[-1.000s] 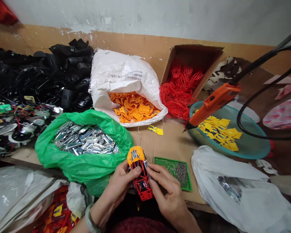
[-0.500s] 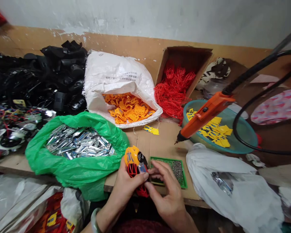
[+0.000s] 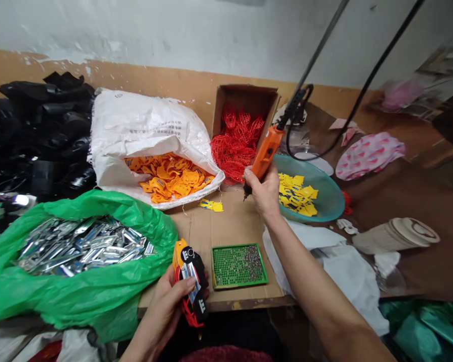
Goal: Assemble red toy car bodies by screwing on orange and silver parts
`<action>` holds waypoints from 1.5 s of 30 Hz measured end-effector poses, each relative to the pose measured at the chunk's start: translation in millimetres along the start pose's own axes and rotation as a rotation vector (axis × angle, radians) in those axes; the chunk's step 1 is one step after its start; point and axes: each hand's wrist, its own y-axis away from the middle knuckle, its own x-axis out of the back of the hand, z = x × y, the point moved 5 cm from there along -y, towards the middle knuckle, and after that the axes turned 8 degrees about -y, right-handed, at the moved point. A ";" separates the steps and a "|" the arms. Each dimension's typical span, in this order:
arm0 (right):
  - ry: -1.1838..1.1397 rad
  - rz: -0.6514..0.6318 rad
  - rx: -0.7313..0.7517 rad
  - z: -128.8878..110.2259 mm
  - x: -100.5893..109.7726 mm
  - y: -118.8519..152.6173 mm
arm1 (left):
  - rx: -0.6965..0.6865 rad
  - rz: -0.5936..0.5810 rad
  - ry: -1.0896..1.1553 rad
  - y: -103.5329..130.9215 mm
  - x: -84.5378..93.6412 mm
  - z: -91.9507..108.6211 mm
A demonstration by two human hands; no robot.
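My left hand point(image 3: 169, 296) is closed around a toy car point(image 3: 191, 281) with an orange and red body, a black underside and a silvery strip along its side. The thumb presses on that strip. Out over the cardboard, my right hand point(image 3: 265, 191) wraps round an orange electric screwdriver point(image 3: 268, 151) that hangs from a rod and black cord. Its bit points down and to the left, apart from the car. Between the hands lies a green tray point(image 3: 226, 266) with small screws point(image 3: 252, 261) heaped at its right side.
A green bag point(image 3: 136, 211) of silvery strips stands at left, with a white sack point(image 3: 147, 115) of orange parts behind. Red frames point(image 3: 236, 141) spill from a box. A teal basin point(image 3: 330, 198) holds yellow parts. A covered cup point(image 3: 394, 236) lies at right beside white plastic bags point(image 3: 347, 281).
My right hand has left the toy car and taken hold of the screwdriver, which now stands steeper. The left hand keeps the car, its black underside now turned into view. My view has shifted right.
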 end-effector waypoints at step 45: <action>-0.530 -0.175 -0.335 -31.6 0.9 146.8 | 0.092 -0.163 -0.005 -2.4 -2.8 -8.5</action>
